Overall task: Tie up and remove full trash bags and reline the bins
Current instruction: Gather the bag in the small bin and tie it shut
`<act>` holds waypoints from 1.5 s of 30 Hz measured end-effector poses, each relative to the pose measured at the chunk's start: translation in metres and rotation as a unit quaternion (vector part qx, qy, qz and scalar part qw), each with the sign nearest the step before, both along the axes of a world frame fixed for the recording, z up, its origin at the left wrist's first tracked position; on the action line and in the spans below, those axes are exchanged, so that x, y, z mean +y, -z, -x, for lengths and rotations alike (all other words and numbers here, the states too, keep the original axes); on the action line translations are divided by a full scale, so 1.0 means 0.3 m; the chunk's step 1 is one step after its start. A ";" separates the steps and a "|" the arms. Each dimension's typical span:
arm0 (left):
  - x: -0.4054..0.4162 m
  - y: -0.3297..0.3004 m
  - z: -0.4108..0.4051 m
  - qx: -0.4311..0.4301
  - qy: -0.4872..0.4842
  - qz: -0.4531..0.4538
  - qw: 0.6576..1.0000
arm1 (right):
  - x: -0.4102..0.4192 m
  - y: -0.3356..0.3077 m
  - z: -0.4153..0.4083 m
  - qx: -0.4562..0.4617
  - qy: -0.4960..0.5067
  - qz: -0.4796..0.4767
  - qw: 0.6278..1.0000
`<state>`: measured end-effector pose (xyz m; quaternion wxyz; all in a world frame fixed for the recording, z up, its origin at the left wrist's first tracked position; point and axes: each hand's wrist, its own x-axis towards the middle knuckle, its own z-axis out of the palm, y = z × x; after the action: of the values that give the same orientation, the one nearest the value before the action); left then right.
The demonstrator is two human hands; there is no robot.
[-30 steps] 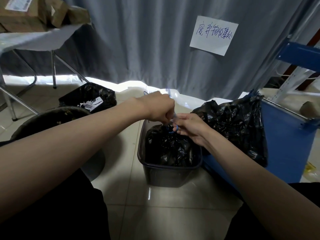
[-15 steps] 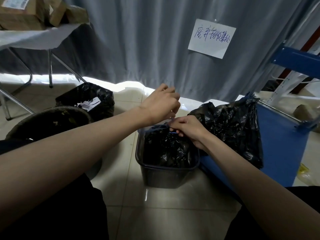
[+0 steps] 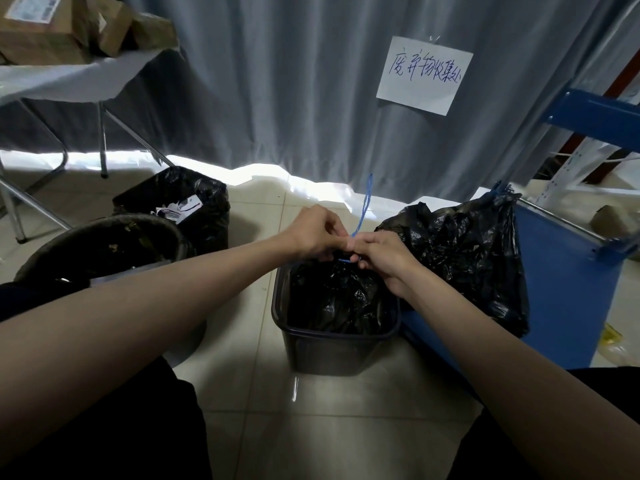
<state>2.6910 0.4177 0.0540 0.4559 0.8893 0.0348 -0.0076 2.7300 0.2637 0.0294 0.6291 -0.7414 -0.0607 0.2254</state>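
Hands meet over bin's far rim, fingertips touching. My left hand and right hand both pinch blue drawstring at bag neck. Free loop of string rises straight up and away from my knuckles; short stretch runs level between hands. Neither hand nearer: knot sits between them. Bag lies directly below hands, inside bin, mouth gathered. Judgement: next pull goes sideways, hands apart. Second bag just right, against blue cart.
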 end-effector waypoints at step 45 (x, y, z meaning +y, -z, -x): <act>-0.020 -0.029 -0.008 0.002 -0.019 -0.145 0.989 | -0.002 0.008 -0.007 -0.039 0.072 0.025 0.996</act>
<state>2.6933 0.4115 0.0628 0.3224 0.9451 0.0532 0.0039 2.7321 0.2632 0.0270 0.6218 -0.7679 -0.0258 0.1514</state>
